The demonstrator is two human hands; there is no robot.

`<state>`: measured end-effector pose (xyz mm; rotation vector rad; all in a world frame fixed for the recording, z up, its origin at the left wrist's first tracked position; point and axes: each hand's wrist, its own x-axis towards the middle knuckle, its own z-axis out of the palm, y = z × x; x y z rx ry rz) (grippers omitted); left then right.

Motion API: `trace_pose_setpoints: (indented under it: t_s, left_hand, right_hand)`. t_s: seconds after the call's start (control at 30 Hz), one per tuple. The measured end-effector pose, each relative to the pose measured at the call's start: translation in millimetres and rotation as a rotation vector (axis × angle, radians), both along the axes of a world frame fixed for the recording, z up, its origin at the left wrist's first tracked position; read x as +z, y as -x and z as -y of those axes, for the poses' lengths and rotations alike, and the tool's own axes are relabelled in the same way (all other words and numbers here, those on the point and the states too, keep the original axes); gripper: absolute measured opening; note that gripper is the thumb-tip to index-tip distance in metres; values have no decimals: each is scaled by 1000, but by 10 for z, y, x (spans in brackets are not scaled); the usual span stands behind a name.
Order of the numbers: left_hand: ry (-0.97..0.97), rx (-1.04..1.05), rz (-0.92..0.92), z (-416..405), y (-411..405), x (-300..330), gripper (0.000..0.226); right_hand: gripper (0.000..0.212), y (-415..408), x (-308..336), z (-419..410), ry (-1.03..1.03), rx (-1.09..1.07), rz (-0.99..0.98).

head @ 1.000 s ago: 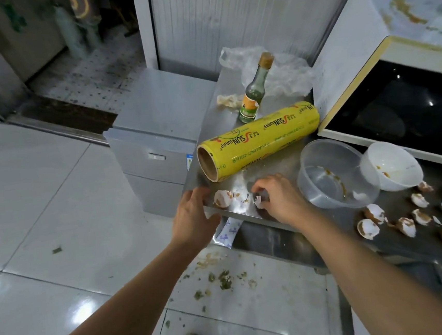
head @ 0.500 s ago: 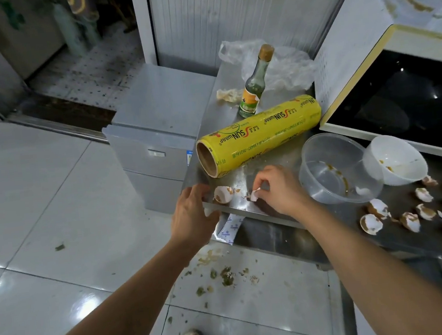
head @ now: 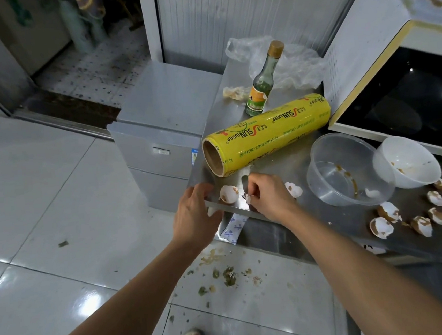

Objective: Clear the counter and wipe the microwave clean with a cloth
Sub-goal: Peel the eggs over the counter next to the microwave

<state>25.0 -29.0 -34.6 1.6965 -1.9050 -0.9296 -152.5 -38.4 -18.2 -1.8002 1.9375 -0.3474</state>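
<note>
The microwave (head: 406,87) sits at the far right of the steel bench (head: 276,162), its white top stained brown and its dark door glass facing forward; no cloth shows, so wiping looks a long way off and clearing is the step in hand.

The yellow cling-film roll (head: 268,133) lies across the bench just behind both hands, with a green glass bottle (head: 262,87) upright beyond it and a crumpled clear plastic bag (head: 285,66) at the back.

The left hand (head: 195,218) is cupped at the bench's front edge, fingers loosely curled around what looks like a white shell piece. A good way on is to keep that palm just under the lip as a catcher while shells are gathered toward it.

The right hand (head: 268,197) has its fingers drawn narrow, pinching a small eggshell fragment (head: 247,198); a light grip suits it, since shell crumbles.

The clear plastic container (head: 347,168) holds brown sauce smears and one shell chip. The white bowl (head: 405,160), touching it, holds only brownish residue.

A half eggshell (head: 229,193) lies between the hands, another (head: 293,188) just right of the right hand, and more scattered eggshells (head: 419,215) lie along the bench's right end.
</note>
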Motion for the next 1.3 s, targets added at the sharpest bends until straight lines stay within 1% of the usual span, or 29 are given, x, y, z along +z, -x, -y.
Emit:
trace_pose_setpoints:
  t_s: [0.07, 0.17, 0.27, 0.4, 0.5, 0.6, 0.7, 0.8, 1.0, 1.1, 1.17, 1.3]
  left_hand:
    - [-1, -3, 1, 8, -6, 1, 46]
    - [-2, -5, -8, 27, -5, -2, 49]
    - [-12, -7, -25, 49, 2, -15, 52]
    - [-18, -4, -32, 77, 15, -30, 52]
    - [-15, -6, -30, 82, 21, -55, 50]
    - [-20, -11, -23, 80, 28, -74, 49]
    - [-14, -21, -10, 86, 56, -77, 49]
    - [1, -11, 0, 87, 115, -76, 48]
    - [2, 40, 88, 91, 342, -29, 48]
    - [25, 77, 99, 80, 439, -37, 41]
    - [52, 103, 88, 85, 482, -62, 35]
    - [85, 114, -1, 73, 554, -39, 29]
  right_hand:
    - [13, 19, 12, -11, -1, -40, 28]
    - [19, 24, 82, -16, 3, -153, 103]
    - [21, -31, 208, 21, 27, -258, 210]
    - [21, -212, 275, 56, 32, -273, 311]
    - [13, -295, 223, 20, -10, -240, 292]
    - [13, -231, 193, -31, -8, -265, 257]
    - [20, -113, 201, -64, 4, -290, 238]
    - [26, -27, 207, -91, 19, -312, 260]
    - [36, 171, 186, -204, 89, -325, 272]
    - [41, 272, 182, -271, 117, -325, 293]
    - [41, 341, 189, -314, 121, -336, 303]
    - [38, 477, 246, -420, 166, -366, 327]
